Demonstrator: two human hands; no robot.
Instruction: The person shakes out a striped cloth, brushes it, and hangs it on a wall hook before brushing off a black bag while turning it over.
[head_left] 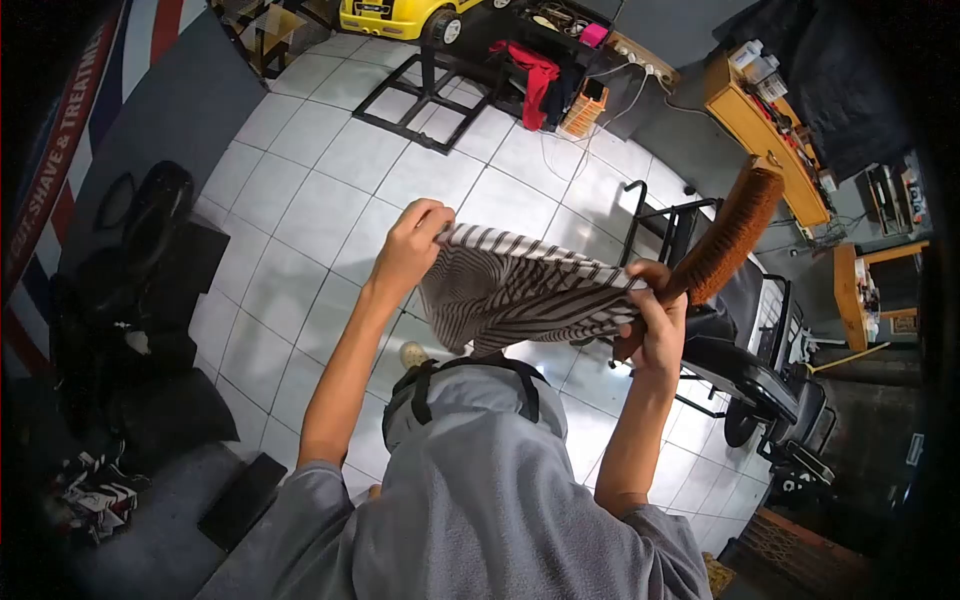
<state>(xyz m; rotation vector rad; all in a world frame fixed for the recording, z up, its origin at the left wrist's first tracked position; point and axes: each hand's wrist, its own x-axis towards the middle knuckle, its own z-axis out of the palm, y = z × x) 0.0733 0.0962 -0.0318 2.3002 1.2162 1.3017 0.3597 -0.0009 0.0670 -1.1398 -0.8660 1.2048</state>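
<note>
A black-and-white striped cloth (pixel 530 285) is stretched between my two hands in front of my body, its lower part hanging in folds. My left hand (pixel 415 240) is closed, pinching the cloth's upper left corner. At the other end, my right hand (pixel 655 320) grips the cloth's right edge. That same hand also holds a brush (pixel 735 230) with long reddish-brown bristles, which slants up and to the right. Part of the brush's handle is hidden by my fingers.
A black chair (pixel 740 350) with a metal frame stands close on the right. Black seats (pixel 160 400) line the left. Ahead, a black metal frame (pixel 420 100) lies on the tiled floor (pixel 300 230), near a yellow toy car (pixel 390 18). A wooden shelf (pixel 765 140) holds bottles.
</note>
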